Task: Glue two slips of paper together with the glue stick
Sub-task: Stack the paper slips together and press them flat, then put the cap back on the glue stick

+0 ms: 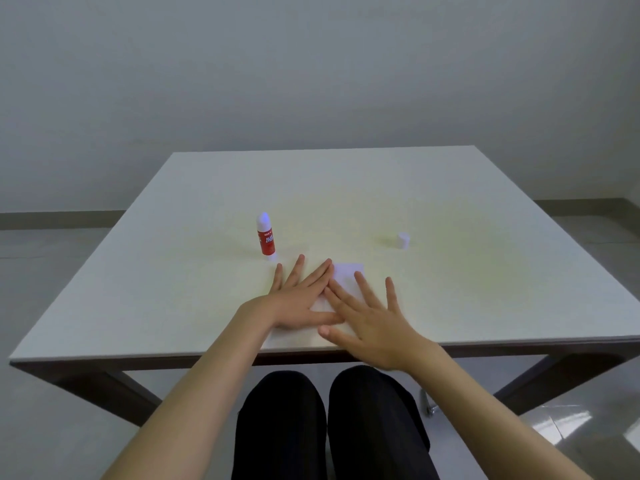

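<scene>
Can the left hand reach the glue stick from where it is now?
Probably yes: the left hand lies flat on the paper, and the upright glue stick stands just beyond its fingertips with nothing between.

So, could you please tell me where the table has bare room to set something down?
Free: the far half beyond the glue stick and cap, plus both side margins. Crowded: the near middle, where both hands press the paper.

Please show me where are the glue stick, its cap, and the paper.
glue stick (265,241): head view, on the red label of the upright body.
cap (403,241): head view, on its white side.
paper (347,276): head view, on the bare far part, beyond the hands.
</scene>
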A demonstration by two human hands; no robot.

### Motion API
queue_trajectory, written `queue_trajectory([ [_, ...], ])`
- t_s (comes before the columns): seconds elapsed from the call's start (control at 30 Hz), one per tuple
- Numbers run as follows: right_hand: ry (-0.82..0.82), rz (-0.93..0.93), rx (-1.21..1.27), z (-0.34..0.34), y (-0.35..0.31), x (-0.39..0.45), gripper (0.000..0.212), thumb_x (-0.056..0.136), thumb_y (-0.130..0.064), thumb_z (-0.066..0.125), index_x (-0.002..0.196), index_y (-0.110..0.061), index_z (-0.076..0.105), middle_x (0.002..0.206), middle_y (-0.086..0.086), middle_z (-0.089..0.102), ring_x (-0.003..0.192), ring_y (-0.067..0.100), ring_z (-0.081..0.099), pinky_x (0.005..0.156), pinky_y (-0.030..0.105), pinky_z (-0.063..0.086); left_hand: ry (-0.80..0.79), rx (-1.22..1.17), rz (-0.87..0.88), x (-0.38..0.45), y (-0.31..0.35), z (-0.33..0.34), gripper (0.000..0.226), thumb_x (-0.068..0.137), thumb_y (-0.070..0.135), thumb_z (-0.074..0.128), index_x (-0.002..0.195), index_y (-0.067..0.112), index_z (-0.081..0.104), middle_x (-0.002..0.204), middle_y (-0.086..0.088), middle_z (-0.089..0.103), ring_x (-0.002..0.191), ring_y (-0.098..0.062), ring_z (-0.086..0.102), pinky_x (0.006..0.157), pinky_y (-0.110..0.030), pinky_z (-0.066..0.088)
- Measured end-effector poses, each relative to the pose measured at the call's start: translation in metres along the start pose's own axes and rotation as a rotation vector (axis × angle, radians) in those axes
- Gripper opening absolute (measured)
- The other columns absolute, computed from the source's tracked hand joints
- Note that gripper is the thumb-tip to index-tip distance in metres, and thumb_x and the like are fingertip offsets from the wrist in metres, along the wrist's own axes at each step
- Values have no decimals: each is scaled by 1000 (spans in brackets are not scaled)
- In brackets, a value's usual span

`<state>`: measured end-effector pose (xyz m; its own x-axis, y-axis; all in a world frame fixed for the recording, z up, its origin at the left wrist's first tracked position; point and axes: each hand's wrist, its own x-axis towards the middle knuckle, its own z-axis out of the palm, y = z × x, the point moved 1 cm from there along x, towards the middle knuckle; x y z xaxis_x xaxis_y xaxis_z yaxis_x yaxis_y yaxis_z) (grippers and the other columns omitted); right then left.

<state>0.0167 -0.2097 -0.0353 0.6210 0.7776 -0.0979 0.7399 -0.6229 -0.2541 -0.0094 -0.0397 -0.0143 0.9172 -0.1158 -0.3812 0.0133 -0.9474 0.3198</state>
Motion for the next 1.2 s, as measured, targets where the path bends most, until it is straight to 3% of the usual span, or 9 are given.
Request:
queue_trajectory([
  [0.23,14,218,-82,-19,31,19,69,89,-68,10,149,-38,-9,158,-21,-11,146,26,-19,112,55,-19,10,14,-4,-2,2,0,95,84,68,39,147,30,-20,154,20,-25,138,-18,-36,113,-52,-20],
  [0.5,136,76,-5,0,7,-19,84,75,-75,-7,149,-36,-8,157,-21,-12,144,13,-24,113,46,-20,162,-152,39,-1,-5,7,97,82,67,46,149,29,-14,158,16,-14,143,-11,-26,116,-44,-18],
  [0.6,219,103,54,-3,3,-20,79,77,-73,-2,147,-39,-16,157,-19,-17,145,14,-20,118,43,-9,514,-763,113,-13,-13,5,79,81,54,55,149,28,23,154,15,27,140,4,24,116,-23,16],
  [0.67,255,100,71,-1,1,-19,78,78,-74,-2,146,-39,-17,157,-19,-19,145,13,-19,118,40,-5,928,-1038,14,-20,-27,1,46,84,36,64,128,26,54,124,10,63,105,11,57,88,-5,40],
  [0.77,362,127,131,-1,-1,-20,81,82,-75,5,151,-32,-2,160,-15,-3,148,10,-2,119,34,7,1275,-1013,-218,-22,-52,-11,36,81,24,70,115,23,62,96,14,67,85,8,60,68,-2,43],
  [0.87,623,209,272,-1,-1,-24,70,87,-62,29,141,-18,40,146,-4,45,133,14,43,100,29,40,1157,-1023,-286,-9,-60,-22,56,77,24,75,129,17,54,115,11,59,105,-4,55,86,-15,41],
  [0.93,772,248,347,1,0,-26,54,90,-53,44,127,-16,55,126,-2,60,115,17,57,81,24,45,1095,-976,-283,1,-59,-25,39,75,22,75,113,17,63,109,8,61,103,-9,54,88,-24,39],
  [1.1,823,289,609,1,6,-24,11,89,-25,61,96,-17,63,94,-4,63,90,16,60,77,26,46,1124,-965,-295,11,-49,-28,17,78,21,68,68,8,63,63,-4,65,66,-16,55,71,-30,41],
  [1.2,850,341,868,-3,11,-26,41,90,-35,55,60,-7,48,57,1,52,55,14,46,56,18,40,1018,-1207,-207,7,-37,-34,21,80,25,68,61,14,70,66,6,73,80,-12,64,77,-29,46],
])
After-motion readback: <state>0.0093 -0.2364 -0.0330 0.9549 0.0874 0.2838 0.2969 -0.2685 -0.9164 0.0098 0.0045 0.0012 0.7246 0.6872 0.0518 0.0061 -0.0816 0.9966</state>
